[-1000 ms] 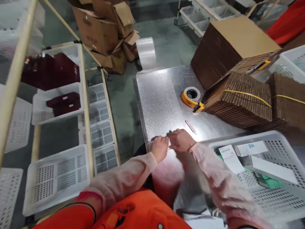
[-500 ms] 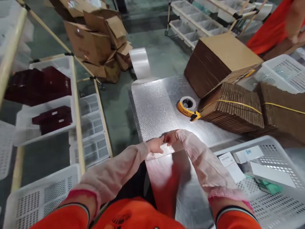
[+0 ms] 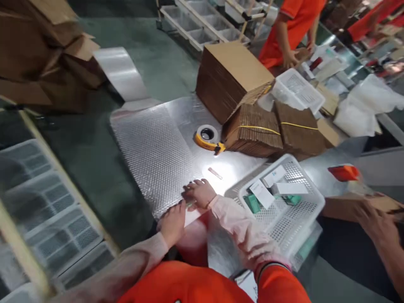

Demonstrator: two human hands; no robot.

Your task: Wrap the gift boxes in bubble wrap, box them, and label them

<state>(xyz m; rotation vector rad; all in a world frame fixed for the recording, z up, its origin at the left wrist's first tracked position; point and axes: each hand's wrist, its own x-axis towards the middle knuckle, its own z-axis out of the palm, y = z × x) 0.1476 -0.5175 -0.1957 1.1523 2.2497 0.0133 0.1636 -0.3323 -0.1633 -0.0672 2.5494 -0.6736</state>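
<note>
At the near edge of a metal table, a small white box (image 3: 192,216) with a bit of green at its end lies on a sheet of bubble wrap (image 3: 154,147). My left hand (image 3: 174,223) grips the box's left side, its fingers pressed together. My right hand (image 3: 202,194) curls over the far side, with its fingertips down at the wrap. Both hands meet around the box and hide much of it. The bubble wrap runs away from me to a hanging roll end (image 3: 121,71) past the table's far edge.
A tape roll in a yellow dispenser (image 3: 208,139) lies beside cardboard stacks (image 3: 233,75). A small strip (image 3: 215,173) sits on the metal table (image 3: 227,168). At right stands a white basket (image 3: 284,227) of boxes. A co-worker's hands (image 3: 378,219) work on a carton; crates (image 3: 72,227) stand left.
The view has swung right, showing co-workers and more of the table. My right hand has moved from behind the wrapped spot to its right side; both hands stay at the white box.
</note>
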